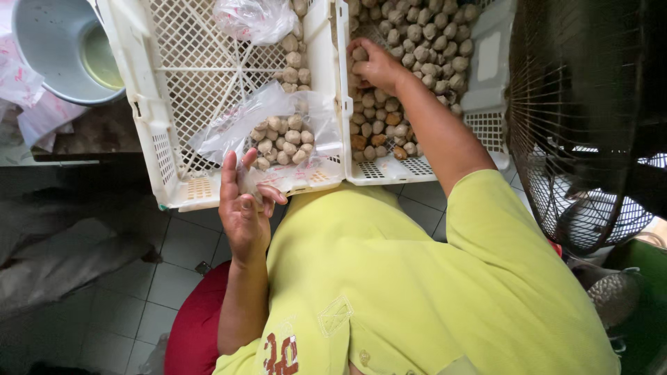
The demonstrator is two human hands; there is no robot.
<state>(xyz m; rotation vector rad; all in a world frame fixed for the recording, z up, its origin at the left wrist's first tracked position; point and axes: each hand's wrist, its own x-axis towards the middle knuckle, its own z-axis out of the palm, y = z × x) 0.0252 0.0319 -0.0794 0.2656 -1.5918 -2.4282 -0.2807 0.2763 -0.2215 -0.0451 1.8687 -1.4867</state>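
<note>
Right crate [486, 104]: white, latticed, holding a deep heap of loose beige balls [424, 42]; plenty not yet bagged.
Left crate [146, 104]: mostly bare lattice, a few stray balls and a knotted bag [253, 17] at the far end.
Open bag [278, 132]: clear plastic, lying in the left crate's near corner, seemingly about half filled.
Left hand [244, 208]: pinching the bag's near edge, fingers partly spread.
Right hand [379, 66]: curled on the heap, closing over balls.

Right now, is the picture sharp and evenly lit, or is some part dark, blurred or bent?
Head view: crates and balls bright and sharp; floor at lower left dim; fan dark against the light; crate edges bow outward, a wide-lens effect.
</note>
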